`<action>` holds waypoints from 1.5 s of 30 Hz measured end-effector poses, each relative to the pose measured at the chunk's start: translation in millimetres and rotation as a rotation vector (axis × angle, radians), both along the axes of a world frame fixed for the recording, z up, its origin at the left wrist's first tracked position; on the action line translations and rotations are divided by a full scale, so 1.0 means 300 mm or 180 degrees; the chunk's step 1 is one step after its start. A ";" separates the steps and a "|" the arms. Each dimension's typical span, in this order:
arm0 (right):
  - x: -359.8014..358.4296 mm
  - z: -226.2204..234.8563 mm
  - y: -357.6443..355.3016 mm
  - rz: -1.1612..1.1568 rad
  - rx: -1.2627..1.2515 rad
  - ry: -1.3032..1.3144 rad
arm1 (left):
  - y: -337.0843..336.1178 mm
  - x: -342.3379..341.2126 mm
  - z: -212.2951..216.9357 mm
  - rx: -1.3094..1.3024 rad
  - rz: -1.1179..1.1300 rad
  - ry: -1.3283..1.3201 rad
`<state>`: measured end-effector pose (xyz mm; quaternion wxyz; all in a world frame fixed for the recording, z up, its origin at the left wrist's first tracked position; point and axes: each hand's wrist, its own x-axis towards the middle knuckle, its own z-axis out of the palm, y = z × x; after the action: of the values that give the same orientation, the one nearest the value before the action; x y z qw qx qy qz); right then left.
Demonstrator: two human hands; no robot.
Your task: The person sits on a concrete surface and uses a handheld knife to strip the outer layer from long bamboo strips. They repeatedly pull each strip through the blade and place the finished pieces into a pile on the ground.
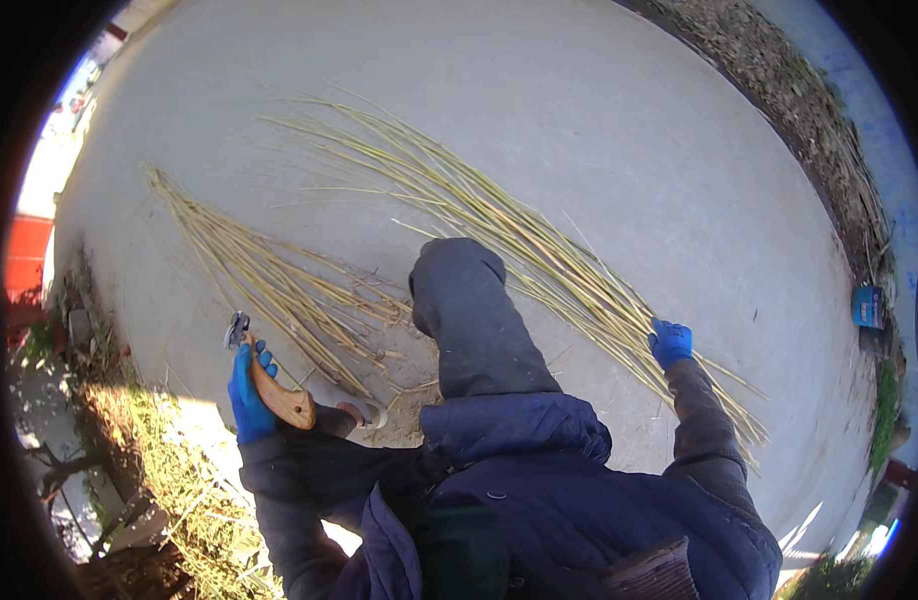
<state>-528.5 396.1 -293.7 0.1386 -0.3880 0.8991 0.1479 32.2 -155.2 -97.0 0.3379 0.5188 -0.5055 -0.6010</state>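
My left hand (251,392), in a blue glove, is closed around the curved wooden handle of a hand tool (285,398). The tool's short metal head sticks up past my fingers; its exact kind is hard to make out. On my right side, my blue-gloved right hand (671,343) grips thin yellow-green rods (539,235) near their thicker ends. These long rods lie in a loose bundle slanting from far left to near right, their tips fanned out. A second bundle of yellower rods (269,268) rests on the ground between my left hand and my bent knee.
Pale concrete ground (619,110) spreads ahead of me. Dry debris (779,100) lines a blue wall at the far right, where a blue bucket (867,307) stands. Sunlit dry plants (169,470) lie at the near left. Broken bits of stalk are scattered beside my shoe (371,412).
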 end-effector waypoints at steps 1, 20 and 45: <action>-0.015 0.009 -0.088 0.0312 -0.0393 0.0016 | 0.025 -0.017 0.015 -0.0147 0.0074 -0.0040; 0.601 0.002 -2.290 0.2330 0.0267 -0.0637 | -0.101 0.068 0.162 0.0729 0.1066 0.0363; 0.711 -0.148 -2.326 0.1844 0.0102 -0.0786 | -0.097 0.131 0.207 0.1402 0.1003 0.0827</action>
<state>-315.2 -301.8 -338.1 0.2049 -0.6409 0.7250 0.1473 71.5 -184.3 -34.8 0.3681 0.5705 -0.2288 -0.6977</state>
